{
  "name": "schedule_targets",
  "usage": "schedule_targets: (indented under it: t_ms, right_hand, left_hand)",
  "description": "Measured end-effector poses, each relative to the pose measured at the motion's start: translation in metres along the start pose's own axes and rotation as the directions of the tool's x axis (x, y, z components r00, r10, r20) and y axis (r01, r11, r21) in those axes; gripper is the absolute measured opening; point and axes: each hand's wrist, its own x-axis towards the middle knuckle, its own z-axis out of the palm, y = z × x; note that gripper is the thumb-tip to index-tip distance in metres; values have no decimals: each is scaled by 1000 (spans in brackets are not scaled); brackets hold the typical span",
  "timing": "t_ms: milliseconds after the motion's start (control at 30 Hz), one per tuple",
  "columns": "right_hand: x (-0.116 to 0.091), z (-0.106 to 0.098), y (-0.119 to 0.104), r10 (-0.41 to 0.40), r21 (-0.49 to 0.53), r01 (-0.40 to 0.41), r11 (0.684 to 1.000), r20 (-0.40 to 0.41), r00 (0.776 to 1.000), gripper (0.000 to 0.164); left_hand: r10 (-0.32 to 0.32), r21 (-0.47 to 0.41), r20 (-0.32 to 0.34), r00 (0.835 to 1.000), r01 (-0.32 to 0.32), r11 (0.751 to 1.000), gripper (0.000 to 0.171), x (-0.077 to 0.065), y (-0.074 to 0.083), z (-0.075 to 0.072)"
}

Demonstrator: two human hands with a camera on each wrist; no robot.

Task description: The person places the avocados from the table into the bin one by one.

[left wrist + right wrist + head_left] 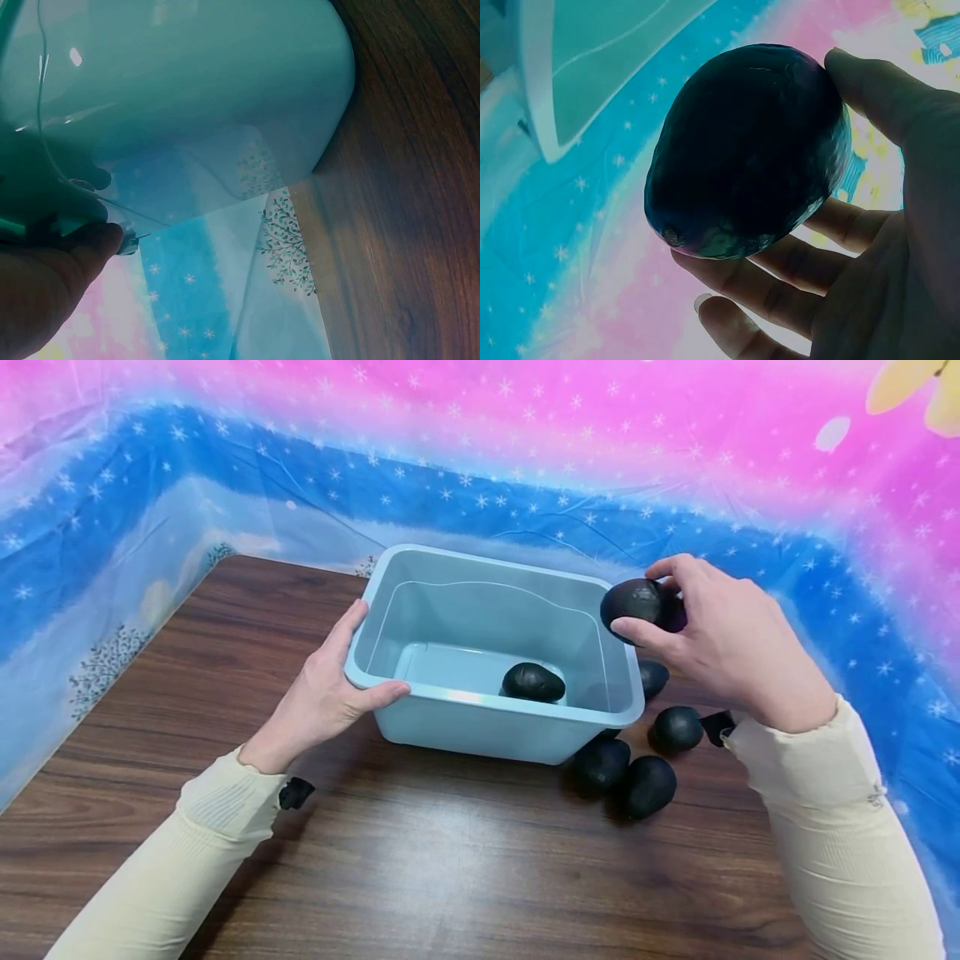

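A dark avocado is in my right hand, pinched between thumb and fingers above the right rim of a light blue-green plastic bin. In the right wrist view the same avocado shows its stem end, with the fingers beneath it. My left hand grips the bin's left corner, its thumb over the front rim and its fingers along the left side. Inside the bin, toward the right, lies another avocado. The left wrist view shows the bin's wall and the left thumb.
Several more avocados lie on the brown wooden table beside the bin's right end, one partly hidden behind the rim. A pink and blue snowflake-patterned cloth hangs around the table's back and sides.
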Motion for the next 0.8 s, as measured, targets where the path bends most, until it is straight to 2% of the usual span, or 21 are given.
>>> schedule_targets:
  t_ms: [400,800]
  right_hand:
    - [6,4,-19,-62,-32,62,998,13,998,78]
    - [9,7,-27,-95,-56,97,994,34,995,77]
  left_hand:
    - [6,-15,-4,1000,-6,1000,101,0,0,-1]
    - [-18,-9,3,1000,18,1000,104,0,0,-1]
